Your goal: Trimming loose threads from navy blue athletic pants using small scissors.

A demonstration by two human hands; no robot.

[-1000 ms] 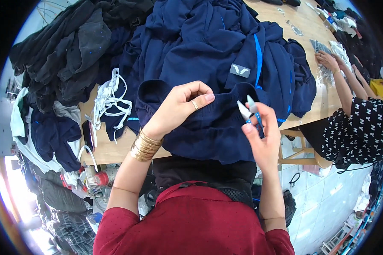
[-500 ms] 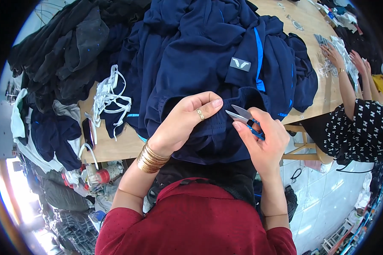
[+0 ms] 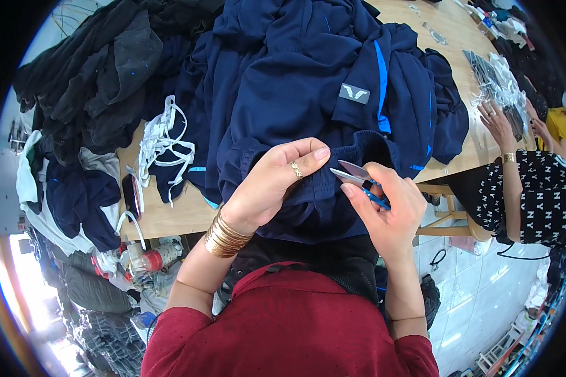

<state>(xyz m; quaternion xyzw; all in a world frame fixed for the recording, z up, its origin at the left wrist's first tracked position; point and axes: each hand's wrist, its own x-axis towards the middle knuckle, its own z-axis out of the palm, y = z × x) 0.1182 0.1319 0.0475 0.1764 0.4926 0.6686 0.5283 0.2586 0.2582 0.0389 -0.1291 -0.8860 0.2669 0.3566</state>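
Obs. re both hands: your L hand [image 3: 283, 169] pinches the navy garment [image 3: 314, 196] at its gathered waistband; your R hand [image 3: 390, 204] grips the blue-handled snips [image 3: 357, 170], blades parted, tips just beside your L thumb.

Location: garment sits at the front edge of the tabletop [image 3: 170, 220], nr your lap, w/ the navy pile [image 3: 283, 94] behind it. White cords [image 3: 163, 151] lie to the left, well apart from the blades.

Judgement: this looks like trimming at the waistband seam; any loose thread is too small to confirm.

Recs.:
1. Hold the band taut betw. thumb & fingers b/c slack gathers could fold into the cut.
2. Lay blades flat along the seam, tips angled away from your thumb; clearance is min.
3. Snip w/ tips only, short closures; don't nick stitching or elastic.
4. Check for a 2nd fabric layer behind before closing.
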